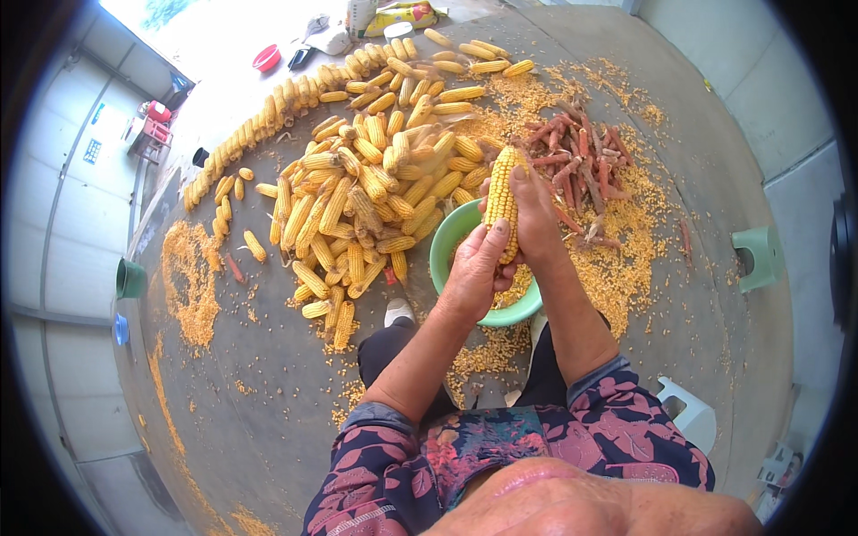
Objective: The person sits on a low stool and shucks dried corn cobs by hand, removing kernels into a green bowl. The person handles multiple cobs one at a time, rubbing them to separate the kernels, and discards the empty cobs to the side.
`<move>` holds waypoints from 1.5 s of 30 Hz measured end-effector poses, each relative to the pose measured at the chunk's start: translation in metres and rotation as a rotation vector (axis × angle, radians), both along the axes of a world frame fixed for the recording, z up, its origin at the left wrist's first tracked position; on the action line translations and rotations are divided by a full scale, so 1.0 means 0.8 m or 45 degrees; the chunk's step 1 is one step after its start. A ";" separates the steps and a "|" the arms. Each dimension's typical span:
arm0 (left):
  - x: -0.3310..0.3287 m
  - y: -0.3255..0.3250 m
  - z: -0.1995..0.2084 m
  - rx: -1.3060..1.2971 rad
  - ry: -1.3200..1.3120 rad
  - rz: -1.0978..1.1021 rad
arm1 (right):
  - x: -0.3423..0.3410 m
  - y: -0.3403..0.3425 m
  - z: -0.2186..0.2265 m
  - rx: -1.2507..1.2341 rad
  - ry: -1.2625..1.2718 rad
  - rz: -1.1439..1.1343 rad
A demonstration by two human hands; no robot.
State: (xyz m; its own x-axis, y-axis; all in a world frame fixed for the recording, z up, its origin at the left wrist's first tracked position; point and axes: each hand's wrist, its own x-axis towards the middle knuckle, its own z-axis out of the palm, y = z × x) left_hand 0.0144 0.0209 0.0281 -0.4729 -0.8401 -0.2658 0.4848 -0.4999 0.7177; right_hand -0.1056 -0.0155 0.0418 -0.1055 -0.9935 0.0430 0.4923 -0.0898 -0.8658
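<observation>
Between both hands an ear of corn (503,192) stands nearly upright, its yellow kernels facing me. My left hand (478,268) is closed round its lower end, thumb pressed along the kernels. Round the upper right side wraps my right hand (539,214), its thumb near the tip. Directly below them is a light green basin (440,256) with loose kernels inside; my hands and the ear hide part of its rim. A big heap of unshelled corn ears (357,196) lies just left of the basin. Red-brown bare cobs (585,161) are piled beyond it to the right.
Loose kernels (617,268) are scattered over the grey floor. A curved row of corn ears (268,116) borders the heap's far left. Green stools stand at the right (760,257) and left (131,279). A red bowl (266,58) and a yellow bag (407,16) lie at the far side.
</observation>
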 end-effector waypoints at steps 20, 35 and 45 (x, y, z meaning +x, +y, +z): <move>-0.003 -0.010 -0.004 -0.480 -0.688 0.020 | -0.043 -0.012 0.000 -0.056 0.147 -0.232; -0.010 -0.002 -0.001 -0.215 -0.143 0.059 | -0.042 -0.008 0.000 0.001 -0.286 -0.035; -0.018 -0.001 -0.001 -0.658 -0.842 0.063 | -0.029 -0.006 -0.010 -0.003 -0.243 0.074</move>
State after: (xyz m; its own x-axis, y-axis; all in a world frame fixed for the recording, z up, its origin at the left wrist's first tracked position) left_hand 0.0004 0.0204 0.0276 -0.3144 -0.9479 -0.0515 -0.1034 -0.0198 0.9944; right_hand -0.1290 -0.0199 0.0341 -0.0542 -0.9981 0.0297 0.6517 -0.0579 -0.7562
